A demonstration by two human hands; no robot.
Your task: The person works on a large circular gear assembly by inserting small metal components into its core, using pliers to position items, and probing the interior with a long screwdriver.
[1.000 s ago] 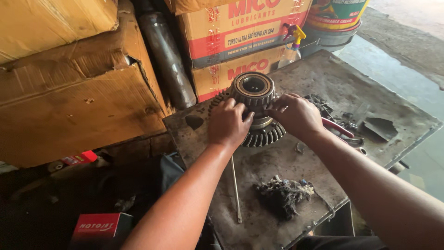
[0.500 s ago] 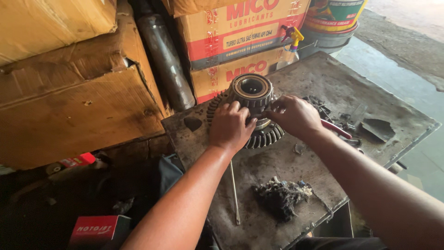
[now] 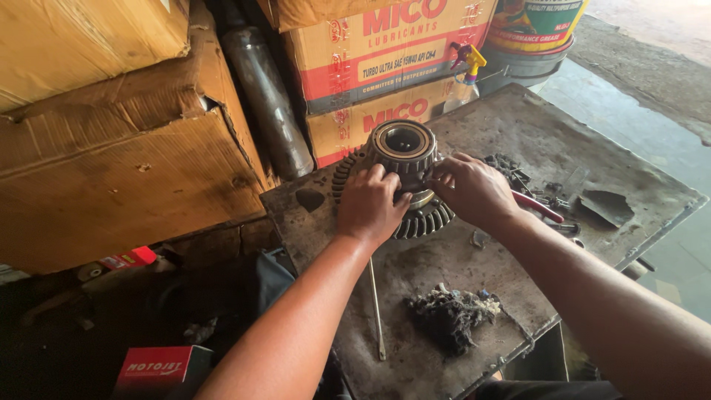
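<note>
While the greasy steel ring-gear assembly with its upright bearing hub (image 3: pixel 404 159) stands axis-vertical on the worn metal bench (image 3: pixel 592 148), the left hand (image 3: pixel 370 207) and right hand (image 3: pixel 474 191) clasp opposite sides, equally near.

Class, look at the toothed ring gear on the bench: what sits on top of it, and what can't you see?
On the ring gear sits a round bearing hub, its bore open and dark. The left hand and right hand grip it, hiding the join and some teeth.
</note>
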